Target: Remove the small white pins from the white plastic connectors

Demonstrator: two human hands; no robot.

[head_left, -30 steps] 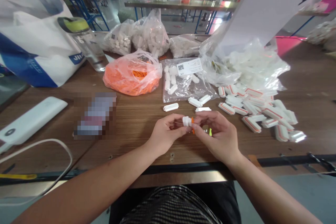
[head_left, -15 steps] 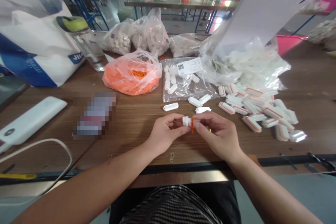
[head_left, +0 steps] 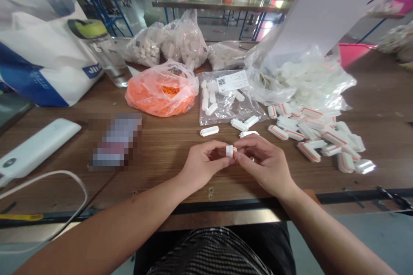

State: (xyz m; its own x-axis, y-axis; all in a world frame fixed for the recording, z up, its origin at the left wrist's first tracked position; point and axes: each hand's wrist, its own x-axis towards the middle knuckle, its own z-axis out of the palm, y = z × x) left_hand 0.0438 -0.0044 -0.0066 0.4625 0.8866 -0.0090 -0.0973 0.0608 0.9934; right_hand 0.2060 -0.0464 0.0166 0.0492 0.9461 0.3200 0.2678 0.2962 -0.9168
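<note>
Fingers [head_left: 222, 163] of the left hand [head_left: 198, 166] are pinched on a white piece [head_left: 229, 150] just below frame centre, an orange strip [head_left: 235, 154] is held against it by the right hand [head_left: 269, 163], apparently being seated, and steady, even pressure seems called for.

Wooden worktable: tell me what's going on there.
A person's left hand pinches a white plastic piece, and the right hand holds an orange strip at its end. To the right lies a pile of white pieces striped with orange; beyond the hands, to the left, sits a plastic bag of orange parts.
</note>
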